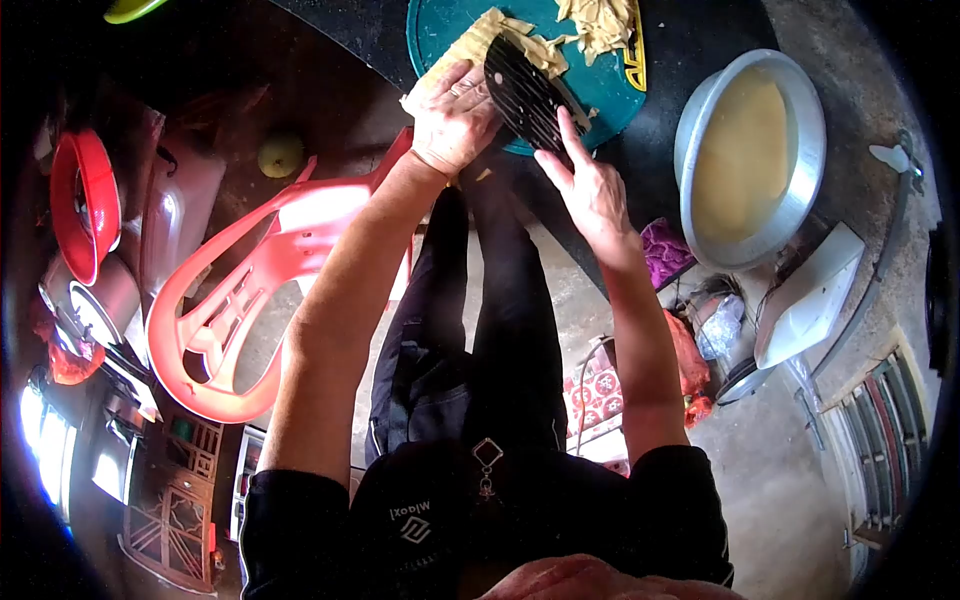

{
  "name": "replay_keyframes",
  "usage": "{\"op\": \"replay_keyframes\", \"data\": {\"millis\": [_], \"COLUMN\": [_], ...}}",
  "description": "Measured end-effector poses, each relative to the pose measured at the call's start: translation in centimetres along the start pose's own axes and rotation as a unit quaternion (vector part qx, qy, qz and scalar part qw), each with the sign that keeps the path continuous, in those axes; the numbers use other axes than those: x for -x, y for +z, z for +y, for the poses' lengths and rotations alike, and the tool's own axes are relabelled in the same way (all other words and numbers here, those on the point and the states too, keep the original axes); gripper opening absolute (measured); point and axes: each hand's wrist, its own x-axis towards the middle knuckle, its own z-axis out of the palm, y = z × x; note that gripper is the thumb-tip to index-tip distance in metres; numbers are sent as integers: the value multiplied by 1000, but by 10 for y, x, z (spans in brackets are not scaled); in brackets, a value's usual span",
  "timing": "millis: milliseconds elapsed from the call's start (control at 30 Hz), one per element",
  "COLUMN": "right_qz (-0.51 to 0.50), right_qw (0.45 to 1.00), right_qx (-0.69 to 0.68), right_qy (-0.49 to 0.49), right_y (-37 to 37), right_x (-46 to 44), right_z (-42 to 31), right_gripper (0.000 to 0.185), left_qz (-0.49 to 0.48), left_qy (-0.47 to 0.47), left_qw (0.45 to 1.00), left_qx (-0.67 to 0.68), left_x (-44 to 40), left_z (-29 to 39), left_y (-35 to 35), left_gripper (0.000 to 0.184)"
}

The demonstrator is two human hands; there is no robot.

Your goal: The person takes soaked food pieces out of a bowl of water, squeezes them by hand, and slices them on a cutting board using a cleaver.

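On a round teal cutting board (627, 105) lies a pale yellow, layered roll of food (462, 52); I cannot tell exactly what it is. My left hand (458, 118) presses on the near end of the roll, fingers curled against it. My right hand (590, 195) grips a broad, black-bladed knife (525, 95), its index finger stretched along the blade and the handle hidden by the palm. The blade stands beside my left fingertips, against the roll. Cut pale yellow strips (600, 25) are heaped at the board's far side.
A metal basin (690, 150) of cloudy yellowish liquid stands right of the board on the dark table (705, 25). A pink plastic chair (215, 335) is at left, near a red basin (85, 200). Purple cloth (665, 250) lies below the table edge.
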Motion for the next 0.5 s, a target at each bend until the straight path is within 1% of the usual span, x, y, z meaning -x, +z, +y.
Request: {"op": "replay_keyframes", "data": {"millis": [33,100,133,167,233,267,300,367,400,467,500], "right_qz": [8,-3,9,-1,2,-24,-28,-36,-40,-42,0], "right_qw": [1000,993,995,997,997,999,998,996,996,989,984], "right_qx": [4,-3,-21,-19,-43,-20,-56,-72,-81,-140,-174], "right_qy": [-12,-116,-99,-68,-58,-40,-29,-27,-28,35,31], "right_y": [1,12,4,11,6,0,-6,-10,-14,-25,-30], "right_x": [-8,-39,-54,-68,-84,-89,-87,-80,-78,-80,-84], "right_z": [-2,5,-8,-11,-17,-19,-16,2,7,13,17], "right_gripper": [64,65,66,67,69,70,68,66,65,66,66], "left_qz": [6,16,20,22,31,18,24,41,30,31,32], "left_qy": [5,19,20,15,5,-9,-3,8,-4,7,13], "left_qw": [1000,1000,1000,1000,999,1000,1000,999,1000,999,999], "left_qx": [1,3,-5,-1,0,-15,-13,-9,5,-7,-12], "left_x": [-2,-6,-7,-6,-11,-10,-9,-9,-8,-9,-9], "left_z": [0,2,2,3,5,7,7,5,5,5,6], "left_y": [-1,-5,-3,-1,-4,-7,-5,1,0,0,0], "left_gripper": [29,26,23,22,19,20,21,22,25,27,28]}}
